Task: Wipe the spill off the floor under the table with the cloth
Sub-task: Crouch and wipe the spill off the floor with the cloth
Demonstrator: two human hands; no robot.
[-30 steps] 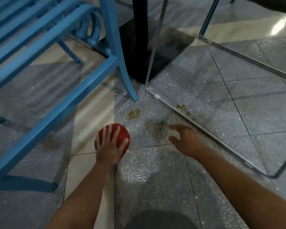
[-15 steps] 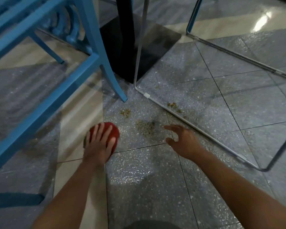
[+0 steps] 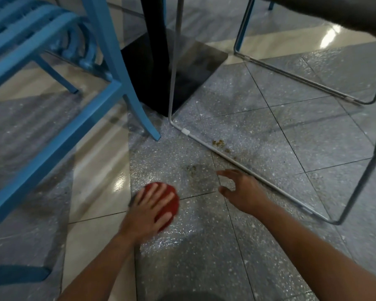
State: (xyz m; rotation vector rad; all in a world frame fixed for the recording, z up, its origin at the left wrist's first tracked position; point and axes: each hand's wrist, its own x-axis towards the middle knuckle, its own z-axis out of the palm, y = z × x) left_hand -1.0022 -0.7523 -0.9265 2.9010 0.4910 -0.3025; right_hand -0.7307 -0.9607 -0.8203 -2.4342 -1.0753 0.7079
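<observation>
L hand flat, fingers spread, pressing red cloth to floor short of crumb spill; R hand half-open, empty, prob. for balance.

cloth: red
spill: brownish crumbs
floor: grey speckled tiles, beige bands
left chair: blue
table base: black

Left hand was flat on the cloth on the floor, spill just ahead, right hand beside it. Crumbs sat by the chair rail; table base was further back.
</observation>
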